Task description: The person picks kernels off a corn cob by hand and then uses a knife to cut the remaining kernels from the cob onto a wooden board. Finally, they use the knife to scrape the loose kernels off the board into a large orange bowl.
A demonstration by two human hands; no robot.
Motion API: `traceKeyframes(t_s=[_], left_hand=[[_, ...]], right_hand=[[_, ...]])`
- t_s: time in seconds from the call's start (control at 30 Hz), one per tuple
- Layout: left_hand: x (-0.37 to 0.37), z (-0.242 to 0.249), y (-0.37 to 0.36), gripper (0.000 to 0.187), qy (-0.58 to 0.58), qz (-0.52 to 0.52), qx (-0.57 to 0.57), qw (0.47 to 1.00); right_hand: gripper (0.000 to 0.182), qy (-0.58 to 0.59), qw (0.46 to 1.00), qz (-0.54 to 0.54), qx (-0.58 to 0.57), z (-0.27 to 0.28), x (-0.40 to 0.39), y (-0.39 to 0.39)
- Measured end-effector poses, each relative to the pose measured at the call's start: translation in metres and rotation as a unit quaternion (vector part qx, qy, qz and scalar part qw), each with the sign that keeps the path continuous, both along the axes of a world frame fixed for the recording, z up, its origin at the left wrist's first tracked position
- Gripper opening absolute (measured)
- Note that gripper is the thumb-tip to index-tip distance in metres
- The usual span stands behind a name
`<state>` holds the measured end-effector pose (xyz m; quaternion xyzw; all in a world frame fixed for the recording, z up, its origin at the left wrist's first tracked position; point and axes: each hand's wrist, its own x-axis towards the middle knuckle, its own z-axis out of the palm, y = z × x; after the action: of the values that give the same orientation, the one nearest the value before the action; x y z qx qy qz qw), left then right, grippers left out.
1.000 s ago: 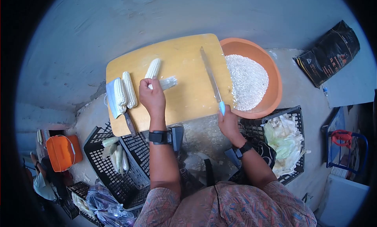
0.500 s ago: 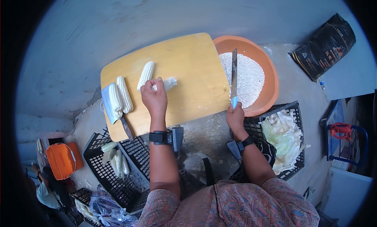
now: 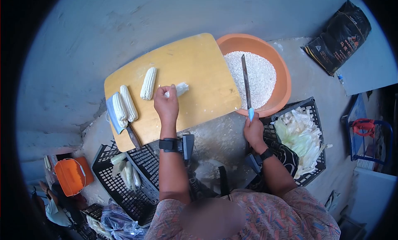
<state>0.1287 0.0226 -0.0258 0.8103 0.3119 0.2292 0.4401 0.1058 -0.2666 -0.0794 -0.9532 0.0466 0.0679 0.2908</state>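
My left hand (image 3: 166, 107) is closed in a pinch over the yellow cutting board (image 3: 203, 57). A crumpled whitish piece (image 3: 181, 89) sticks out to the right of its fingers, its near end hidden by them. Just left of this hand lies a husked white corn cob (image 3: 148, 84). Two more husked cobs (image 3: 129, 104) rest at the board's left side, one of them on the blade of a cleaver (image 3: 133, 136). My right hand (image 3: 254, 133) grips a long knife (image 3: 246, 82) by its blue handle. Its blade points away from me, over an orange basin (image 3: 283, 80) of white kernels (image 3: 263, 74).
A black crate (image 3: 319, 157) of husks (image 3: 300, 144) stands at my right. Another black crate (image 3: 145, 198) with corn in husks (image 3: 129, 175) is at left, near an orange bucket (image 3: 74, 175). A person (image 3: 58, 213) is at far left; a black sack (image 3: 340, 38) lies far right.
The knife has swung slightly, its blade now turned more edge-on over the basin. My left hand is a little farther from the single cob, still pinched at the whitish piece. The view has shifted slightly.
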Motion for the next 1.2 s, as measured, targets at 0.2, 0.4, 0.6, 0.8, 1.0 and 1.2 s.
traceKeyframes(t_s=[0.2, 0.4, 0.6, 0.8, 1.0, 1.2], left_hand=[[0.002, -0.016, -0.003, 0.033, 0.071, -0.044, -0.06, 0.995], [-0.005, -0.003, -0.015, 0.029, 0.066, -0.081, 0.009, 0.995], [-0.012, 0.002, -0.026, 0.02, 0.085, -0.115, 0.2, 0.969], [-0.014, 0.003, -0.028, 0.017, 0.053, -0.159, 0.216, 0.962], [-0.015, 0.003, -0.034, 0.015, 0.051, -0.163, 0.204, 0.964], [-0.013, 0.001, -0.035, 0.017, 0.046, -0.175, 0.224, 0.958]], right_hand=[[0.028, -0.007, 0.996, 0.088, 0.034, 0.021, -0.021, 0.023], [0.024, 0.047, 0.977, 0.196, 0.066, 0.051, -0.041, 0.056], [0.021, 0.038, 0.971, 0.226, 0.074, 0.055, -0.049, 0.061], [0.025, 0.033, 0.966, 0.252, 0.054, 0.064, -0.048, 0.056], [0.024, 0.054, 0.957, 0.282, 0.035, 0.077, -0.045, 0.05], [0.024, 0.045, 0.958, 0.282, 0.042, 0.077, -0.048, 0.047]])
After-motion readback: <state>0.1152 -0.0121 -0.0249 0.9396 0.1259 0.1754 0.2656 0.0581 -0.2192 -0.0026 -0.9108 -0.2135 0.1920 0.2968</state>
